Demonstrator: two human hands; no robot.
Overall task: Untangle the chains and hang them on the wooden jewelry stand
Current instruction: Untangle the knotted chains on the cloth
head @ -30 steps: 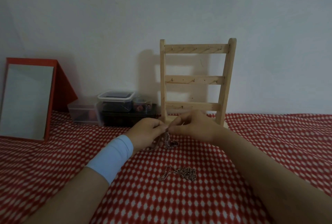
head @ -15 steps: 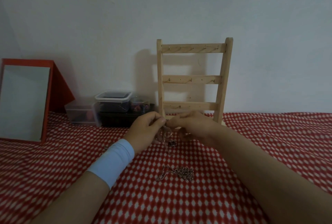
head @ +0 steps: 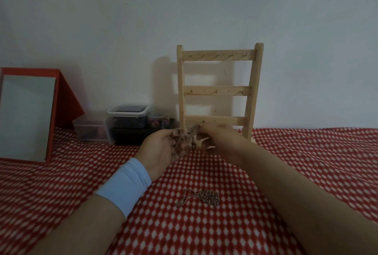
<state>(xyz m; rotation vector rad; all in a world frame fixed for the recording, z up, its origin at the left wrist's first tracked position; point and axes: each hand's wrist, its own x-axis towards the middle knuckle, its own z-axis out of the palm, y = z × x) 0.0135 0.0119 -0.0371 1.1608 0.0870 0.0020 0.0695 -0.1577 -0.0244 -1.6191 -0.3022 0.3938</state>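
A thin metal chain (head: pixel 187 136) is stretched and bunched between my two hands, just in front of the base of the wooden jewelry stand (head: pixel 217 91). My left hand (head: pixel 161 148), with a pale blue wristband, holds one part of it in its fingertips. My right hand (head: pixel 216 139) pinches the other part; both hands are blurred by motion. A second chain (head: pixel 199 197) lies heaped on the red checked cloth (head: pixel 306 162), nearer to me. The stand's three rails with small hooks hold nothing.
Clear plastic boxes (head: pixel 126 120) and a small jar (head: pixel 158 121) stand left of the stand against the wall. A red-framed mirror (head: pixel 28 115) leans at the far left.
Both hands have risen slightly with the chain and pulled a little apart, spreading it. The chain on the cloth has not moved.
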